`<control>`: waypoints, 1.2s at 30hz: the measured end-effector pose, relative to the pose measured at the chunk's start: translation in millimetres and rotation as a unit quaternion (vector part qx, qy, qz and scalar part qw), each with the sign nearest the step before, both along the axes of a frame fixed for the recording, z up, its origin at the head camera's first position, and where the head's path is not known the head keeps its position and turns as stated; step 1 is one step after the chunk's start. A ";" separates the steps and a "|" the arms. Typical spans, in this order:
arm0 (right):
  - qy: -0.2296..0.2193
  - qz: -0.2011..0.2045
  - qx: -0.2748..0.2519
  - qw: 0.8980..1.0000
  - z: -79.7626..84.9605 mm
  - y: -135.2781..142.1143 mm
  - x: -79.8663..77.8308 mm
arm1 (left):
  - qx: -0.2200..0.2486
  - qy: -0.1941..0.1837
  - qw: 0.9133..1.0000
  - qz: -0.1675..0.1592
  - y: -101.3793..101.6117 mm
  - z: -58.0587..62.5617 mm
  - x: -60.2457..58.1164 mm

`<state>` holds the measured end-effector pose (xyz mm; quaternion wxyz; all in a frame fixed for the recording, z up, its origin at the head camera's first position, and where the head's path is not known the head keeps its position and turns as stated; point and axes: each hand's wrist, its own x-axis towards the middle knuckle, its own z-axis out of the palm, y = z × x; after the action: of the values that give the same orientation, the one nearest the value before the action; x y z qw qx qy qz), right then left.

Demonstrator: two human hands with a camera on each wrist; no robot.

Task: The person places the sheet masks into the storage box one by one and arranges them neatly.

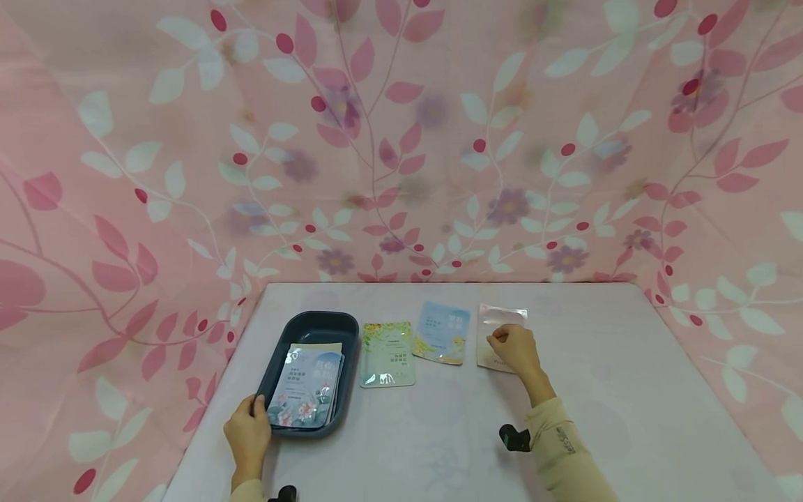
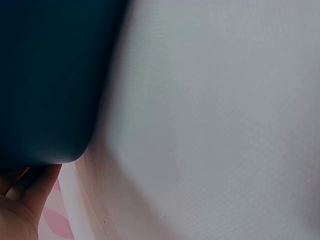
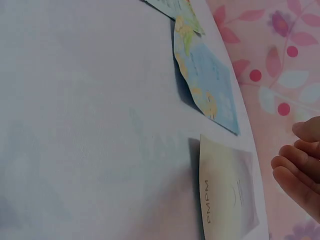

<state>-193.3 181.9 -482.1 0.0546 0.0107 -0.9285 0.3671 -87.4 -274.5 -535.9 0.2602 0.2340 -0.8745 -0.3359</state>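
At the near left corner of a dark blue tray (image 1: 353, 335), my left hand (image 1: 249, 432) grips the rim; the left wrist view shows its fingertips against the tray wall (image 2: 55, 100). Inside the tray lies a stack of sachets, topped by a blue floral sachet (image 1: 304, 383). My right hand (image 1: 516, 346) is over a pale pink sachet (image 1: 492, 321), covering part of it in the head view. From the right wrist, the loosely bent fingers (image 3: 295, 175) show nothing between them, and the pale sachet (image 3: 225, 190) lies on the table beside them.
Right of the tray, a green sachet (image 1: 387, 355) and a light blue sachet (image 1: 442, 331) lie in a row with the pale one. White cloth covers the table (image 1: 426, 446). A pink floral curtain (image 1: 401, 139) stands behind its far edge.
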 end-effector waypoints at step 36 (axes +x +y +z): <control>-0.148 -0.131 0.017 0.980 -42.5 65.0 0.7 | -0.002 -0.007 1.000 0.002 0.2 1.0 -0.1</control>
<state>-192.6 246.9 -524.7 -0.0363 -0.1641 -0.9257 0.3388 -87.5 -274.3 -534.9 0.2555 0.2373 -0.8765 -0.3318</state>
